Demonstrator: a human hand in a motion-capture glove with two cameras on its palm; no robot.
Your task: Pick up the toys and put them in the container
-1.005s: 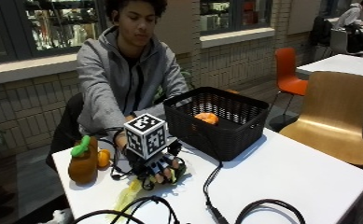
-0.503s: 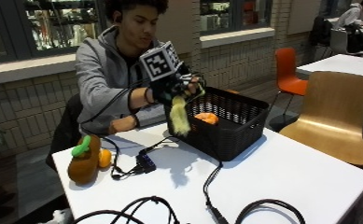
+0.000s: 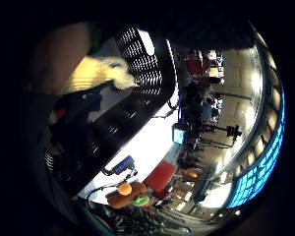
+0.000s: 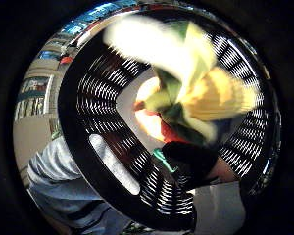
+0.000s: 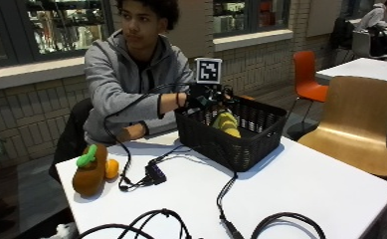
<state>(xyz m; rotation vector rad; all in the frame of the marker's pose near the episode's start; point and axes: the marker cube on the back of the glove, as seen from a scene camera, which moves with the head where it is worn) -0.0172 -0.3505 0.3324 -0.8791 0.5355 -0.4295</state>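
In the outside view my gloved right hand [image 5: 207,97] is over the black mesh basket [image 5: 246,155] and holds a yellow and green soft toy [image 5: 226,124] that hangs down inside it. That toy [image 4: 196,83] fills the thumb side palm view above the basket's floor, where an orange toy [image 4: 148,122] lies. The little finger side view shows the yellow toy [image 3: 102,72] close against the palm by the basket's wall [image 3: 137,64]. A brown toy with a green top and an orange piece [image 5: 89,174] stands at the table's left end [image 3: 124,195].
Black cables [image 5: 152,173] run from the basket's left side across the white table [image 5: 312,184], and more loop at the front edge [image 5: 180,224]. A bare forearm [image 5: 131,132] rests at the far edge. A wooden chair [image 5: 360,124] stands on the right.
My hand has lifted the yellow toy from the table beside the brown toy, carried it right and up, and now hangs it inside the basket.
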